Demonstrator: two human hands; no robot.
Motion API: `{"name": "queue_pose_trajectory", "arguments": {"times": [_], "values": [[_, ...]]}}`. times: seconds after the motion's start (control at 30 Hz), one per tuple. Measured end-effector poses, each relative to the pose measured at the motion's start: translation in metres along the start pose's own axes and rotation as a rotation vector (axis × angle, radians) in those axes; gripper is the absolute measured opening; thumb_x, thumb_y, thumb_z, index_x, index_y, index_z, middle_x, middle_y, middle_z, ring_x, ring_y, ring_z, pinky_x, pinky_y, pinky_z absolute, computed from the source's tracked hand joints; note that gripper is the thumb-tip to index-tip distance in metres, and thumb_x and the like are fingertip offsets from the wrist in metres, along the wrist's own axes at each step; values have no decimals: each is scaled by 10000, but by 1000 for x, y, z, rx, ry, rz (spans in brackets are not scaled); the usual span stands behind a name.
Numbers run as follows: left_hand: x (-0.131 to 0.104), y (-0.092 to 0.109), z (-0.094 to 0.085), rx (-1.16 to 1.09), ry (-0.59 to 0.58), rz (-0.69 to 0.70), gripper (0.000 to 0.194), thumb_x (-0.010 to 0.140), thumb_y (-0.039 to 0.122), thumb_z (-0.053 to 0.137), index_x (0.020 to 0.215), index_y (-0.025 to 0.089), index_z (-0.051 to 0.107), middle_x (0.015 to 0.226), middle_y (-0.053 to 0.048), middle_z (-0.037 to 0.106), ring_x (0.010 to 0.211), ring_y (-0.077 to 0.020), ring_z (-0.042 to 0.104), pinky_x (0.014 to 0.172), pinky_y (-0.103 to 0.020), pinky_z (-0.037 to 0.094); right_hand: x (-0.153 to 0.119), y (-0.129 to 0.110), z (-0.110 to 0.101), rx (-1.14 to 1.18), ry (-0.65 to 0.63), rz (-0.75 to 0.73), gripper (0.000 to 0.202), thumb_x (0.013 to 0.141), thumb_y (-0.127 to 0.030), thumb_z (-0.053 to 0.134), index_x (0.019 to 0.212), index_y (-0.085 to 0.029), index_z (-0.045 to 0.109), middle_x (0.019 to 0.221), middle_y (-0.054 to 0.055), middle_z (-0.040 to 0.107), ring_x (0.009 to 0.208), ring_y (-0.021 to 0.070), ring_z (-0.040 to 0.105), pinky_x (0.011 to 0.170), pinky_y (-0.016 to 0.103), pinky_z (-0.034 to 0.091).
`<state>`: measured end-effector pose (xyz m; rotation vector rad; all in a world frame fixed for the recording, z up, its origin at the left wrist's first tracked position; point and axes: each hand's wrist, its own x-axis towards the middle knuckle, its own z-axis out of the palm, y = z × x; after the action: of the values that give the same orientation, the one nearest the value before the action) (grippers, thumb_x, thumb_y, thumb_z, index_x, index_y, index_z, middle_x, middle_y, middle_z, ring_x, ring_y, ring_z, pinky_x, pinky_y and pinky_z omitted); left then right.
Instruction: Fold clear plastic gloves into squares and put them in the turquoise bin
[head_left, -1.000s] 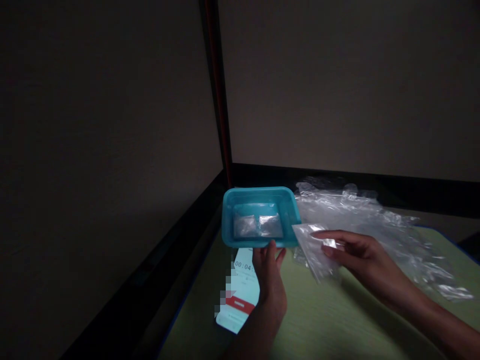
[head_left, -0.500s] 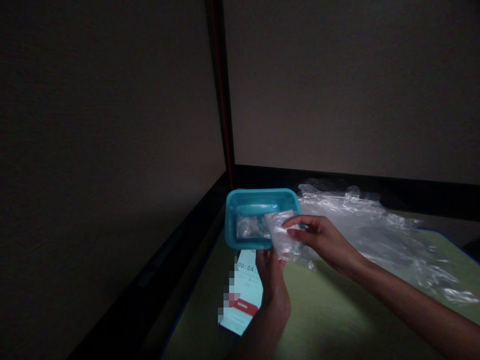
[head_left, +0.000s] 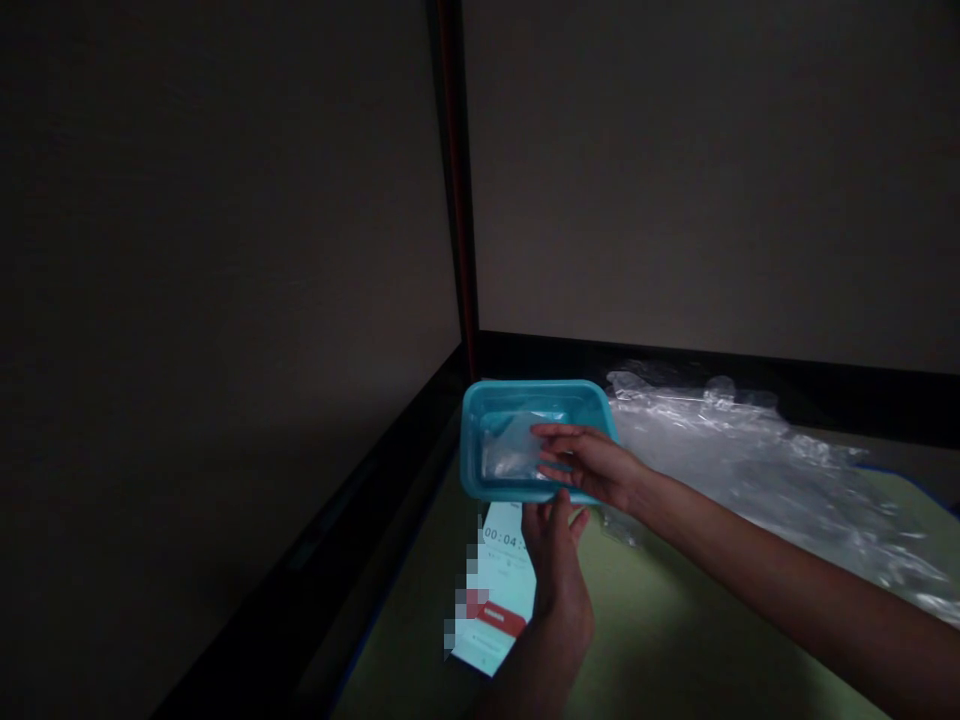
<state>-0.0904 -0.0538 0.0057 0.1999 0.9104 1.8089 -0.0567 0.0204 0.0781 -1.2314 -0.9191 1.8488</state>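
Note:
A turquoise plastic basin (head_left: pixel 472 470) stands near the corner of the mat. Inside it lie folded clear plastic bags (head_left: pixel 510 447). My right hand (head_left: pixel 581 462) reaches over the basin's right side, its fingers spread beside the uppermost folded bag. The fingertips are at the bag's edge; whether they still touch it is hard to see. My left hand (head_left: pixel 555 545) is just in front of the basin's near rim, fingers loosely apart and nothing visible in them.
A wide pile of loose clear plastic bags (head_left: pixel 720 450) spreads to the right of the basin. A phone (head_left: pixel 495 580) with a lit timer screen lies left of my left hand. Dark-edged walls meet behind the blue-bordered green mat (head_left: pixel 660 620).
The folded plastic bag that was between my hands is now down in the basin. My right hand has moved left over it with its fingers spread, and my left hand has come away from it.

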Motion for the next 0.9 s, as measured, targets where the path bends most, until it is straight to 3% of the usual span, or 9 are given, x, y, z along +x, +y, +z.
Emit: {"name": "queue_pose_trajectory", "arguments": {"times": [0.3,0.47,0.73,0.9], "values": [[-1,1,-1,-5,13,-10,210,704,157,644,898,202,579,1048,-53,620,936,-180,614,812,-316,512,9,8,6,118,59,104,278,689,67,480,835,-167,521,717,-7,550,625,105,583,541,208,513],[-3,2,1,-28,-20,4,280,709,124,620,971,214,576,1103,-59,611,1022,-196,591,818,-315,511,5,7,10,193,118,102,313,690,76,455,852,-191,470,707,-21,514,594,94,554,531,195,495],[-1,1,0,-6,-3,-24,213,712,167,642,913,209,586,1083,-59,631,1008,-197,606,839,-327,505,4,5,11,264,164,99,365,693,78,452,909,-213,499,731,-27,519,561,85,538,495,181,466],[1,-3,-5,-15,-44,-17,216,740,145,603,945,209,583,1100,-64,618,1007,-193,601,822,-312,509,6,6,10,307,188,87,296,798,30,462,985,-188,532,796,-12,553,611,83,555,523,189,476]]}}
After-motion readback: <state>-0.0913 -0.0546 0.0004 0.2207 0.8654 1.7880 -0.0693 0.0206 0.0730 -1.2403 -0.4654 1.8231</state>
